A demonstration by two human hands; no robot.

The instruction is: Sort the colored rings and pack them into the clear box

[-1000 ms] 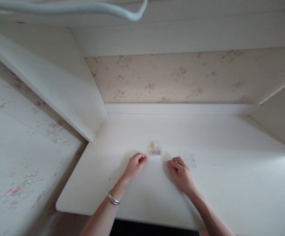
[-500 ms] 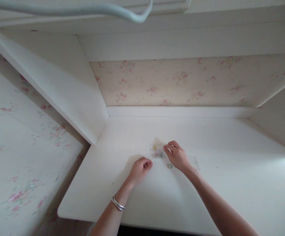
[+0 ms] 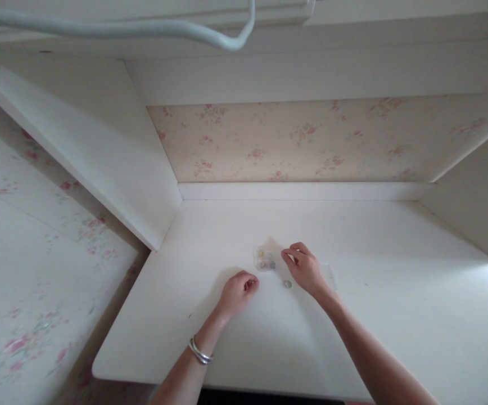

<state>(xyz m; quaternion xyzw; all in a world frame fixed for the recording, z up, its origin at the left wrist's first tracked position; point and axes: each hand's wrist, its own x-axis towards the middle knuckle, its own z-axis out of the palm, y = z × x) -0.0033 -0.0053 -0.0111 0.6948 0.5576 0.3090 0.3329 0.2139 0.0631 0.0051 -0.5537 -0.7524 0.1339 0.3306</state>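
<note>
A small clear plastic box (image 3: pixel 265 259) with compartments lies on the white desk. Small yellow, reddish and dark items sit inside it, too small to name. My right hand (image 3: pixel 306 271) hovers at the box's right side, thumb and forefinger pinched together. Whatever is between those fingertips, if anything, cannot be made out. Left of centre, my left hand (image 3: pixel 239 291) rests near the box's front left corner with its fingers curled closed, their inside hidden. A small round greenish-grey item (image 3: pixel 287 284) lies on the desk between the hands. Partly behind my right wrist is a flat clear plastic piece (image 3: pixel 329 274).
The white desk (image 3: pixel 379 320) meets a low back strip (image 3: pixel 303 191) below flowered wallpaper. A white side panel (image 3: pixel 143 169) stands at the left. Overhead, a white cable (image 3: pixel 143 28) hangs in front of a shelf. The desk's front edge is near my forearms.
My right fingertips have moved slightly right, away from the box. The left hand stays almost still beside it. The whole view has shifted a little.
</note>
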